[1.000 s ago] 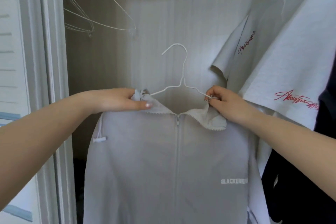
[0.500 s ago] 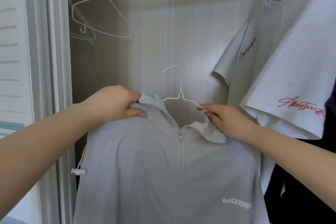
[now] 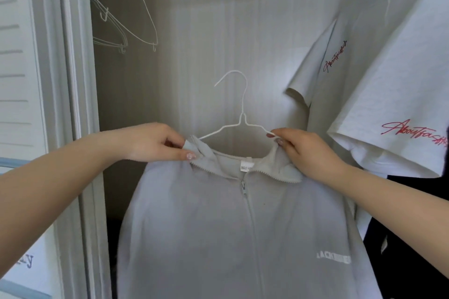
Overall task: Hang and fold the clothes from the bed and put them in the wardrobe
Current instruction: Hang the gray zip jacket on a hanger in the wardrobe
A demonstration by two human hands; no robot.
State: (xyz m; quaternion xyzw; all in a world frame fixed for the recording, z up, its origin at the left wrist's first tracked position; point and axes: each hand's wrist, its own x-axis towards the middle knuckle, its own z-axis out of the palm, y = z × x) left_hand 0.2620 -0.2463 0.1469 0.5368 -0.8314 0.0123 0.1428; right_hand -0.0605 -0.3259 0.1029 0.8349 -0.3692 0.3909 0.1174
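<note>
A light grey zip-up jacket [image 3: 218, 230] hangs on a white wire hanger [image 3: 240, 109], held up in front of the open wardrobe. My left hand [image 3: 155, 143] grips the jacket's left collar and shoulder over the hanger's arm. My right hand [image 3: 306, 153] pinches the right collar together with the hanger's right arm. The hanger's hook points left and is free in the air, below the rail. The zip is closed almost to the collar, and a white neck label shows.
Several bare white wire hangers [image 3: 121, 14] hang at the wardrobe's upper left. Two white T-shirts with red script [image 3: 379, 75] hang on the right, with a dark garment [image 3: 413, 238] below them. A louvred white door [image 3: 21, 80] stands at the left.
Both hands shifted along the collar and pulled it wider apart, so the neck label now shows. The jacket dipped and then came back up on the hanger.
</note>
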